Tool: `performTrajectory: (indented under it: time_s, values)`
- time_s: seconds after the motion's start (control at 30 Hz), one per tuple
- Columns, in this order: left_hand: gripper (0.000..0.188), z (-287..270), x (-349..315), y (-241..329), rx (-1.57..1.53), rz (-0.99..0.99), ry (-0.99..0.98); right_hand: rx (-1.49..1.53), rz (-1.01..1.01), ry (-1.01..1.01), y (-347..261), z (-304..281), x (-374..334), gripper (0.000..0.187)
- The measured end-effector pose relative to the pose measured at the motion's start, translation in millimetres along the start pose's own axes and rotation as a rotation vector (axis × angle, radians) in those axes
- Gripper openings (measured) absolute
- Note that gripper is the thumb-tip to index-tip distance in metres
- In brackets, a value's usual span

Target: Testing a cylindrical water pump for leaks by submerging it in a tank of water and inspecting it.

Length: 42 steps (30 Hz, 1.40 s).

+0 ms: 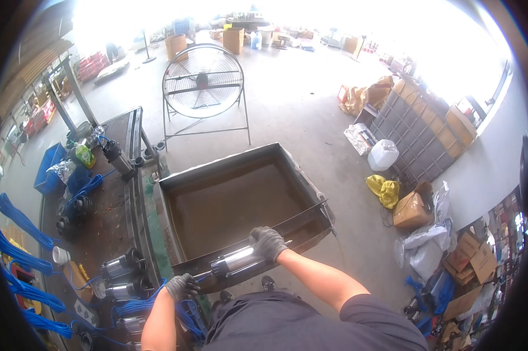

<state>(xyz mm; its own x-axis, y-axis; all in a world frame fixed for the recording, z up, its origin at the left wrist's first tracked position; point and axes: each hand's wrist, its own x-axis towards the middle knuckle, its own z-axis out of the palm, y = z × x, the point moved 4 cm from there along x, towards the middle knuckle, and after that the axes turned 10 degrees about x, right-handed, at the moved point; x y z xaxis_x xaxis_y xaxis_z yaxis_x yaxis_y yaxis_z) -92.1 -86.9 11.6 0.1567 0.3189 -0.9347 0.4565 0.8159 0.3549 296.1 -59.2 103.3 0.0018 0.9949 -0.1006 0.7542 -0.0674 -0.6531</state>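
Gloved left hand (182,286) closes on a blue cable (136,305); the right hand (268,242) clasps a steel submersible pump (236,260) resting on the water tank's (229,202) rim.

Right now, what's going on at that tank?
A person in grey work gloves holds a shiny cylindrical pump level across the near rim of a rusty metal tank of murky brown water. The right hand grips the pump's far end; the left hand is at its near end, by the blue cable. More pumps of the same kind with blue cables lie on the workbench to the left. A large round fan stands behind the tank.
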Motion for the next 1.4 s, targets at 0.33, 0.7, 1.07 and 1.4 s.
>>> performTrajectory:
  time_s: [0.33,0.7,1.07,1.4]
  values:
    - [0.016,14,17,-8,0.661,0.612,0.639,0.010,-0.027,0.014,4,4,1,0.023]
    - [0.076,3,7,0,0.014,0.087,0.119,0.018,-0.059,0.052,1,2,1,0.021]
    - [0.033,-5,18,-9,0.355,0.649,0.273,-0.004,-0.009,0.063,7,6,0,0.021]
    - [0.045,15,0,5,0.981,0.427,0.635,0.041,-0.042,0.040,4,2,1,0.022]
